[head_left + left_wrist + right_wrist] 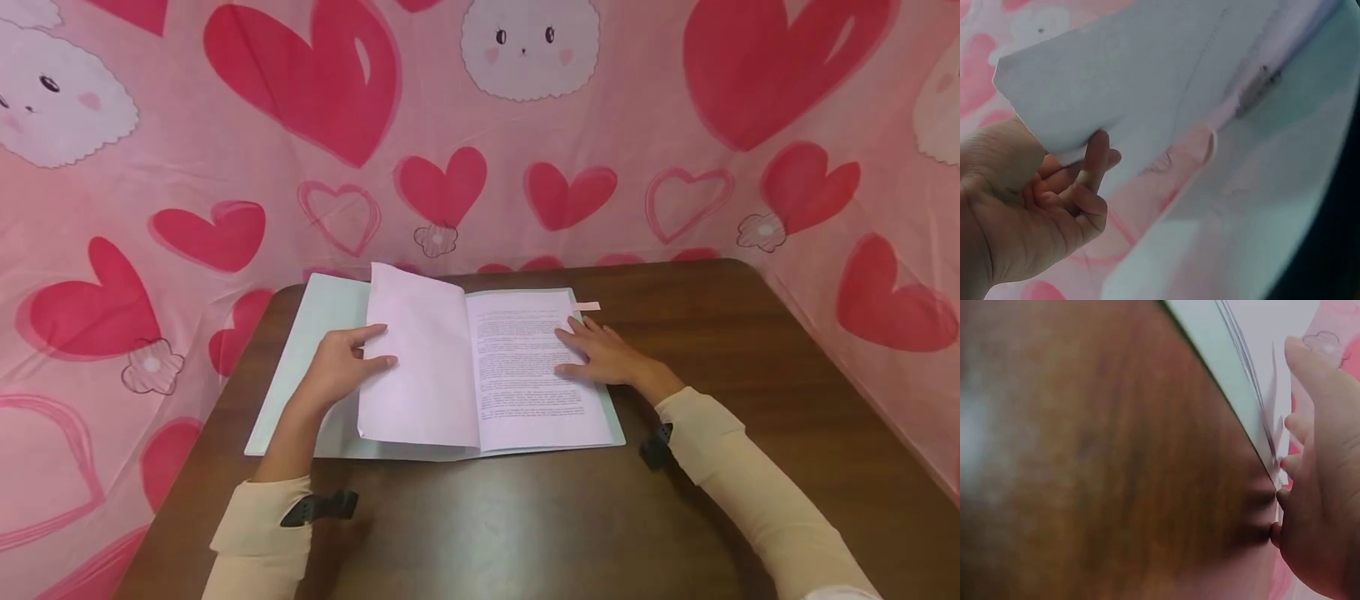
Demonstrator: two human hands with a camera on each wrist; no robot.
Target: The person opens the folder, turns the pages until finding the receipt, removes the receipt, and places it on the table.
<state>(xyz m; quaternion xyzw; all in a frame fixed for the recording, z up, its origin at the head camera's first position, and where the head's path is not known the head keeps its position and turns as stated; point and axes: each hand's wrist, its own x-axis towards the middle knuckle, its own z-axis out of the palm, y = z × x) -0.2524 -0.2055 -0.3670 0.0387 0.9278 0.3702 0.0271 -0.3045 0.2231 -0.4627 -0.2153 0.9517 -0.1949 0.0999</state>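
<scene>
A pale green folder [333,304] lies open on the brown table. My left hand [336,362] pinches the outer edge of a blank-sided sheet [420,358] between thumb and fingers, holding it raised over the folder's left cover. In the left wrist view, that sheet [1116,87] bends away from a metal fastener [1254,90] at the spine. My right hand [606,352] rests with spread fingers on the right edge of a printed page [525,375]. The right wrist view shows its fingertips along the edge of the paper stack [1250,369].
A small pale tab [587,306] sticks out past the folder's upper right corner. The wooden table [480,525] extends in front and to the right. A pink cloth [495,125] with hearts hangs behind and at both sides. Black wrist mounts [322,507] sit on both sleeves.
</scene>
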